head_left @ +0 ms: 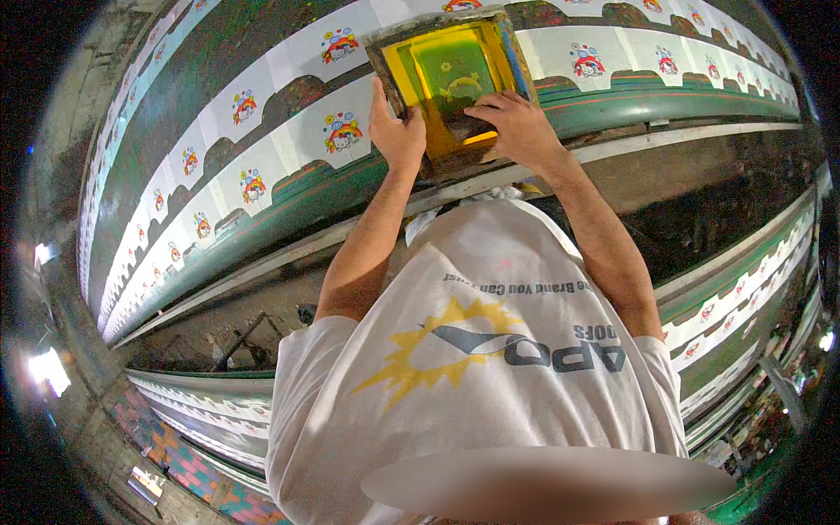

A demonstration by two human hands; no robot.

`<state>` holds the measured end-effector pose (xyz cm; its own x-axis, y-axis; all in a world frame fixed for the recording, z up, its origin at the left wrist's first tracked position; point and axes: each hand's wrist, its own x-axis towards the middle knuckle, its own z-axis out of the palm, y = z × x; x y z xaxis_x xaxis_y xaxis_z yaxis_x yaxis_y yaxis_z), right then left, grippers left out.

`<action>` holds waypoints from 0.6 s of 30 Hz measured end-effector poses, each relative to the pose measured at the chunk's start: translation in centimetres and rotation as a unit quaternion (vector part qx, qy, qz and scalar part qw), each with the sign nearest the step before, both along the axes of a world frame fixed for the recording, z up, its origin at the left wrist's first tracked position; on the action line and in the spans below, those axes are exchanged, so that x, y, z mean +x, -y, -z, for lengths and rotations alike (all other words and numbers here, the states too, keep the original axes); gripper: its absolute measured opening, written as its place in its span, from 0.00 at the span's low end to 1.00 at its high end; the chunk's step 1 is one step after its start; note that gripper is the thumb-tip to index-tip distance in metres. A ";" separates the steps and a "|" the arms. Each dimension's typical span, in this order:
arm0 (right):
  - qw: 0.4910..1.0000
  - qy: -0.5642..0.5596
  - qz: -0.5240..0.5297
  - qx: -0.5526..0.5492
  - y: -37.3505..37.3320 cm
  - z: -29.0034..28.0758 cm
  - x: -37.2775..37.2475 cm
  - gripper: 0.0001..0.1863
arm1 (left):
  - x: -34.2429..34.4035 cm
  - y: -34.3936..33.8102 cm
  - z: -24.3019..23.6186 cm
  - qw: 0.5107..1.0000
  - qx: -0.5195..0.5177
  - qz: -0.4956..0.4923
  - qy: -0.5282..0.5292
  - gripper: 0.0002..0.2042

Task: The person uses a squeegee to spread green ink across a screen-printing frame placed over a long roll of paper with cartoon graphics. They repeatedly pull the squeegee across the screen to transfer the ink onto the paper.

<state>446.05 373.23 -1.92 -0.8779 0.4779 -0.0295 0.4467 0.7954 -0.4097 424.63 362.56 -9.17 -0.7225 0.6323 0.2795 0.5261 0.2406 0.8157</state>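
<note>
A screen-printing frame [516, 54] with yellow mesh and a green middle lies tilted over a row of white fabric pieces on the long table. My left hand [398, 136] grips its left edge, thumb on the near side and fingers along the outside. Inside the frame, my right hand [522, 131] has its fingers bent over a dark squeegee [461, 129], mostly hidden beneath them, near the mesh's lower edge. Just left of the frame, a white fabric piece [319, 144] carries a colourful cartoon print with a rainbow.
Rows of printed white pieces [238, 109] run along the green table [612, 105] to both sides. A pale rail [700, 133] follows its near edge. Behind me stand more tables with printed pieces, one at the right [709, 337] and one at the lower left [201, 402].
</note>
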 end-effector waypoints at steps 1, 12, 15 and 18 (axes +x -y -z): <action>1.000 0.014 0.002 -0.006 -0.4 0.2 0.4 0.45 | 0.3 -0.4 0.2 1.000 -0.002 0.003 -0.009 0.42; 0.998 0.039 -0.051 -0.012 -2.6 0.5 0.8 0.40 | 0.3 -1.7 2.2 0.994 -0.011 0.008 0.108 0.40; 0.998 0.041 -0.042 -0.035 -2.5 0.3 0.5 0.41 | 0.1 -1.8 2.8 0.992 0.035 0.007 0.121 0.40; 0.999 0.006 -0.018 -0.041 -2.2 0.3 0.5 0.43 | 0.3 -1.6 2.6 0.998 -0.001 -0.004 0.069 0.40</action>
<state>446.58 375.42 -2.21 -0.8936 0.4422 -0.0775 0.4240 0.7745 -0.4695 424.93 364.18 -11.78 -0.7590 0.6269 0.1759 0.4071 0.2461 0.8796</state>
